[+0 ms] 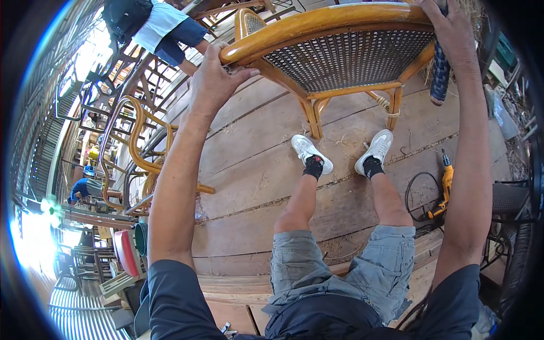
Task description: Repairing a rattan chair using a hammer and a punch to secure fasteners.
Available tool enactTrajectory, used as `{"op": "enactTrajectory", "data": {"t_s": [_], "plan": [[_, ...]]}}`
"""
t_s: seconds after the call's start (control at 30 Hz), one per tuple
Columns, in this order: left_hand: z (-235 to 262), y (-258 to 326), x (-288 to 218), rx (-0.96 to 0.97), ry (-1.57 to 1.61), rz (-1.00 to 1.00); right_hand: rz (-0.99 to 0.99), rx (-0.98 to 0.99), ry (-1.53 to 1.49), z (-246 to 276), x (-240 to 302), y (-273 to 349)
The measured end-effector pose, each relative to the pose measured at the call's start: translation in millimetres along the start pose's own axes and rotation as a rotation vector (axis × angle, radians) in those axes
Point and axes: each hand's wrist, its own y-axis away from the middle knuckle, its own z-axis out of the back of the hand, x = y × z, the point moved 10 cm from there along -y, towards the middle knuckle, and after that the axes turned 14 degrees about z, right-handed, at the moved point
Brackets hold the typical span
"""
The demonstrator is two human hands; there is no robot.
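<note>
1. Left hand [212,82] clamped on the near left rim of the chair [340,54].
2. Right hand [453,34] wrapped around a dark tool [440,76] at the chair's right edge.
3. Chair tilted on the plank floor [255,170], above both shoes [310,152].
4. Yellow drill [446,184] lying on the floor at right.

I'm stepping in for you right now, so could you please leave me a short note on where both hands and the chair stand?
Left hand: gripping the left end of the chair frame rail.
Right hand: on the right end of the frame, also holding a dark-handled tool that hangs beside the seat.
Chair: standing on the plank floor in front of the feet; cane seat looks fully woven.
Drill: lying on the floor at right, untouched.
What is left: cannot tell from this view.
</note>
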Motion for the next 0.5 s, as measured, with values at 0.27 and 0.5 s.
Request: {"op": "enactTrajectory", "data": {"t_s": [0.27,0.5], "plan": [[-2.7,-2.2,-3.0,0.088,0.063,-0.031,-0.013,-0.045,-0.082,1.4,-5.3,3.3],[-12.6,54.4,90.7,-0.283,0.555,0.436,0.027,0.146,0.068,-22.7,-39.0,-9.1]]}}
